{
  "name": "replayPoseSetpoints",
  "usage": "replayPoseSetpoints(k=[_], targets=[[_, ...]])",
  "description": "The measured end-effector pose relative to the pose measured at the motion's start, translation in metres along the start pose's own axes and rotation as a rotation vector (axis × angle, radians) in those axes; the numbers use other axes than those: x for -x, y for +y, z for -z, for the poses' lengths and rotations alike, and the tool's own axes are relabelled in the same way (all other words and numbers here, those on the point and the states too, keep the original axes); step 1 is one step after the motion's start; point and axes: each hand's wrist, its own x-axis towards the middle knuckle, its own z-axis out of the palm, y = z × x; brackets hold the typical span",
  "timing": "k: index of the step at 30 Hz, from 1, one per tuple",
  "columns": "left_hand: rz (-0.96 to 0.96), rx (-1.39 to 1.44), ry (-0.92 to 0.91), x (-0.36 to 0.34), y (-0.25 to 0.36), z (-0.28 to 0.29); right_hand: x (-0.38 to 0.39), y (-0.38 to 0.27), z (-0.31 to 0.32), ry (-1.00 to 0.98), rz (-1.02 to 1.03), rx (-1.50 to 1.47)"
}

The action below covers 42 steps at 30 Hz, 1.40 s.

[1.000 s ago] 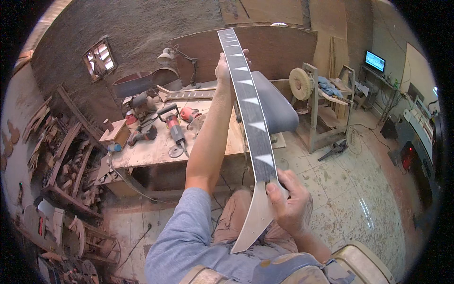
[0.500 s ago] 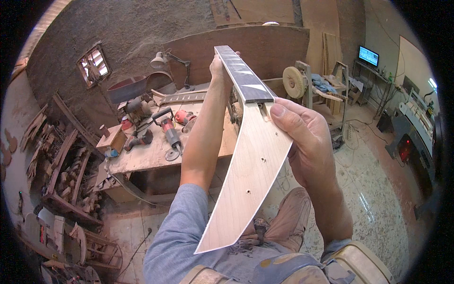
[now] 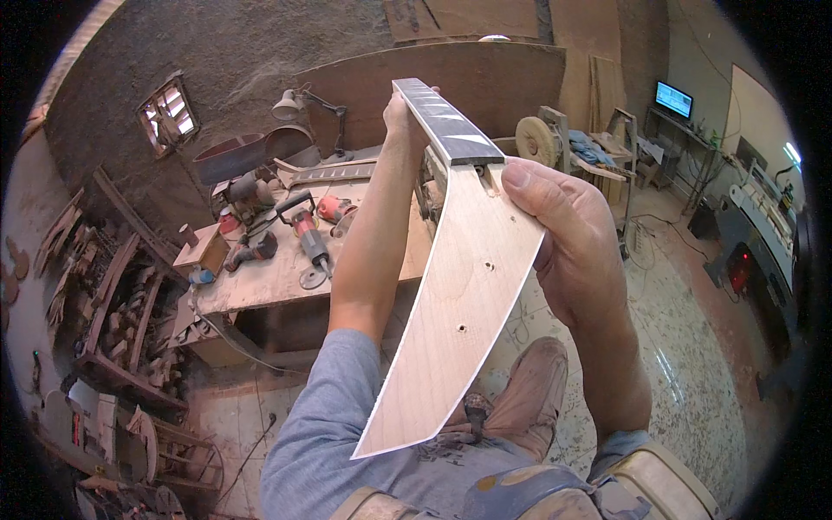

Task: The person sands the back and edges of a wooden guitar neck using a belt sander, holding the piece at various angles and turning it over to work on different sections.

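Observation:
A guitar neck (image 3: 455, 286) is held up lengthwise in front of me, its pale wooden headstock close and its far end pointing away. The dark fingerboard (image 3: 446, 128) carries white triangular inlays. Several small holes run down the headstock, and a slot shows beside the fingerboard's near end. My left hand (image 3: 397, 113), arm stretched out, grips the far end from beneath; most of its fingers are hidden. Close to me, my right hand (image 3: 568, 230) pinches the headstock's right edge near the fingerboard, thumb on top and fingers behind.
On the workbench (image 3: 251, 290) to the left lie a red-and-black power tool (image 3: 307, 236), a cordless drill (image 3: 251, 251) and another guitar neck (image 3: 334, 174). A buffing wheel (image 3: 537, 142) stands beyond my right hand. Wood scraps fill a rack (image 3: 113, 299) at left; a lit monitor (image 3: 673, 100) is at far right.
The headstock end has risen slightly and shifted a little to the right with my right hand. Both hands keep their hold on the guitar neck.

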Motion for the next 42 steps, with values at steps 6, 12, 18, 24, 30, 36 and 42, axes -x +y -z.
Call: replayPoseSetpoints(k=[6, 12, 18, 24, 30, 36, 42], targets=[[0.011, 0.007, 0.064, 0.004, -0.003, -0.013, -0.001, -0.005, 0.007, 0.006, -0.017, 0.011], [0.109, 0.185, 0.009, -0.010, 0.000, -0.001, -0.003, -0.004, 0.001, 0.059, 0.015, 0.013], [0.172, 0.269, -0.041, -0.006, -0.003, -0.004, -0.006, -0.009, 0.003, 0.027, 0.009, 0.002], [-0.002, 0.251, 0.110, -0.012, -0.020, -0.017, -0.006, -0.010, 0.001, 0.043, 0.041, -0.020], [0.012, 0.259, 0.120, -0.020, -0.024, -0.010, -0.007, -0.009, 0.006, 0.029, 0.057, -0.023], [0.026, 0.276, 0.141, -0.016, -0.026, -0.014, -0.007, -0.010, 0.006, 0.011, 0.061, -0.054], [0.022, 0.232, 0.115, -0.009, -0.026, -0.016, -0.007, -0.006, 0.009, 0.001, 0.069, -0.053]])
